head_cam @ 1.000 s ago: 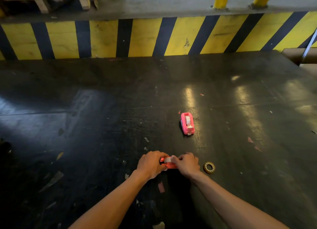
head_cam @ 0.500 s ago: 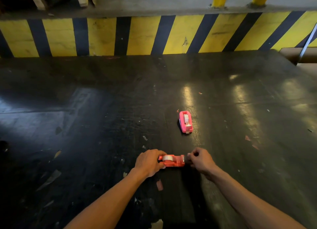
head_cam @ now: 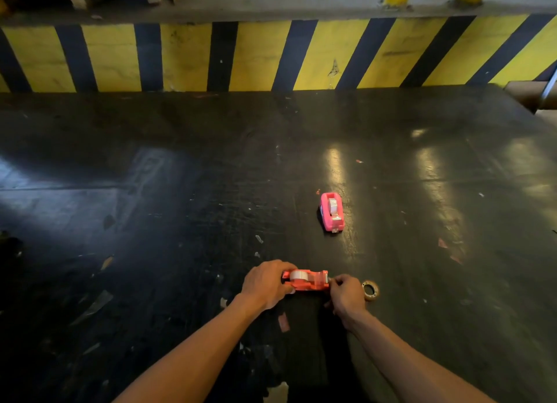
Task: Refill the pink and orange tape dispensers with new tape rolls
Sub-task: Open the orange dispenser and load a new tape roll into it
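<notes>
While left hand (head_cam: pixel 265 285) clamps rear of orange dispenser (head_cam: pixel 307 280) against desk (head_cam: pixel 180 221), steadying it, right hand (head_cam: pixel 346 294) pinches at cutter end, likely drawing tape tab taut; tab itself too small to see. New roll (head_cam: pixel 299 275) seated inside. Pink dispenser (head_cam: pixel 331 211) farther off, loaded, untouched. Spent core (head_cam: pixel 370 290) just right of right hand.

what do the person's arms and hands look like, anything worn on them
Both forearms are bare from the bottom edge of the picture up to the wrists: no sleeves show. The left hand and the right hand wear no gloves, and no watch, bracelet or ring can be seen on either. No markings are visible in this dim light.
</notes>
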`<state>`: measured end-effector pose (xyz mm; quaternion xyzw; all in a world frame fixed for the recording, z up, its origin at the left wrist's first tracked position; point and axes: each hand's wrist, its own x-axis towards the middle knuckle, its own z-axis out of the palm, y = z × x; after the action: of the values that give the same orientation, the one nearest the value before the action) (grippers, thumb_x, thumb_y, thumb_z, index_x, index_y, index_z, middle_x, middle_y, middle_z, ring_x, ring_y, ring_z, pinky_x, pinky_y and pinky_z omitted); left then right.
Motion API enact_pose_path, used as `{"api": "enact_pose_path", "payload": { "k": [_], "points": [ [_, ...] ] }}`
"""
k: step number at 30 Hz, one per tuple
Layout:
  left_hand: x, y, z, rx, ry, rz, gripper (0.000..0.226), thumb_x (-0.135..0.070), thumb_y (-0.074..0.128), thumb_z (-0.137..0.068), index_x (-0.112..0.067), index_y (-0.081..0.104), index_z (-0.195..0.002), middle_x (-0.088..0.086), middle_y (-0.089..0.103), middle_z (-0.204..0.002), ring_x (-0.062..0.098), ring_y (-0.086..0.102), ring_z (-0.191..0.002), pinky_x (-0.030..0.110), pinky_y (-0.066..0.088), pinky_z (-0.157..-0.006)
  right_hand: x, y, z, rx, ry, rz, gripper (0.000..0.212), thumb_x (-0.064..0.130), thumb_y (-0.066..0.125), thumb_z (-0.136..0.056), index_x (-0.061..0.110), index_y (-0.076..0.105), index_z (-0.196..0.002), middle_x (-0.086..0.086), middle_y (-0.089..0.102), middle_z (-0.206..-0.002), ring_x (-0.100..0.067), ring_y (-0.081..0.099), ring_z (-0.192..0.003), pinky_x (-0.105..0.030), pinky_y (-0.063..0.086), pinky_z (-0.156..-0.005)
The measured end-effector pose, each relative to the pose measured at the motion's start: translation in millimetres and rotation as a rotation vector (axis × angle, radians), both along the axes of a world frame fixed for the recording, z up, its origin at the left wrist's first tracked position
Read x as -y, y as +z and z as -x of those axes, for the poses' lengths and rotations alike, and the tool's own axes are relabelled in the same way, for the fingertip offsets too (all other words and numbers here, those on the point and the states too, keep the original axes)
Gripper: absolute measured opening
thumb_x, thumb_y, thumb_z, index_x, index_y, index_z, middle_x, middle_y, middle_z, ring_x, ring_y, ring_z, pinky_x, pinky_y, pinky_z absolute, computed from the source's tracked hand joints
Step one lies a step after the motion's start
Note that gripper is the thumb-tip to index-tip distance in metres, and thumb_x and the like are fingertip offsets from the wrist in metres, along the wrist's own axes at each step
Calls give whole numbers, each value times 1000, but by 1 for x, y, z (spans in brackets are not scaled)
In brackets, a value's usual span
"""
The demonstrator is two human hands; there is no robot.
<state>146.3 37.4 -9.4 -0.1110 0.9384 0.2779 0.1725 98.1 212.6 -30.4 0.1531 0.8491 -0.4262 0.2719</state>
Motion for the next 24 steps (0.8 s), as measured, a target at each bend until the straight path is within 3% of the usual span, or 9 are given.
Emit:
{"api": "enact_pose_path", "payload": {
  "k": [4,7,9,10,12,15,18,20,24],
  "points": [
    [3,-1,3,5,-25,7,53,-32,75,-87,-33,57,-137,-4,63,-134,18,59,-124,45,48,-105,-6,1,5,14,20,-38,21,16,58,-96,12,70,-80,-6,58,-55,-11,48,-35,-15,30,-26],
    [3,-2,2,2,-28,-1,54,-33,74,-88,-32,55,-139,-3,63,-136,19,58,-126,46,48,-107,-6,11,14,49,172,-106,20,8,55,-93,8,74,-101,-9,64,-63,-15,56,-44,-21,43,-34],
    [3,-5,-1,-15,-27,-16,56,-32,73,-90,-31,53,-142,-2,62,-139,20,56,-129,45,46,-108,-4,18,22,-17,272,-179,33,5,53,-90,4,67,-120,-18,73,-97,-26,69,-80,-35,59,-72],
    [3,-7,-3,-30,-30,-14,58,-31,72,-90,-32,51,-144,-2,61,-140,20,55,-130,45,46,-109,-3,21,25,-67,290,-210,42,3,51,-90,3,59,-131,-21,67,-119,-31,65,-105,-38,53,-92],
    [3,-9,-6,-52,-41,3,62,-29,69,-92,-32,45,-149,0,59,-144,21,51,-134,41,44,-110,-1,27,27,-199,322,-202,54,6,46,-92,4,41,-146,-23,50,-142,-35,49,-129,-39,39,-107],
    [7,-6,-6,3,-105,-11,71,-17,61,-96,-29,29,-158,5,52,-149,23,46,-135,38,40,-111,5,29,26,-393,461,-174,57,30,48,-97,17,33,-150,-13,44,-149,-30,44,-134,-45,37,-111],
    [20,-3,-5,99,-96,-171,80,1,53,-93,-28,20,-160,7,38,-159,23,37,-145,41,36,-118,12,27,22,-419,885,-277,81,48,61,-87,26,23,-154,-3,39,-152,-24,36,-139,-47,34,-113],
    [33,-7,-5,63,5,-228,78,4,49,-93,-29,24,-159,6,34,-163,21,36,-147,41,36,-120,18,24,20,-382,1080,-367,90,43,67,-84,28,15,-155,-2,38,-151,-25,35,-139,-47,33,-113],
    [60,-24,-6,-120,247,-84,63,-15,52,-101,-21,26,-158,7,31,-165,23,28,-152,46,31,-122,30,20,28,-370,1167,-407,77,34,61,-88,29,19,-153,-7,47,-144,-28,45,-131,-45,38,-107]
  ]
}}
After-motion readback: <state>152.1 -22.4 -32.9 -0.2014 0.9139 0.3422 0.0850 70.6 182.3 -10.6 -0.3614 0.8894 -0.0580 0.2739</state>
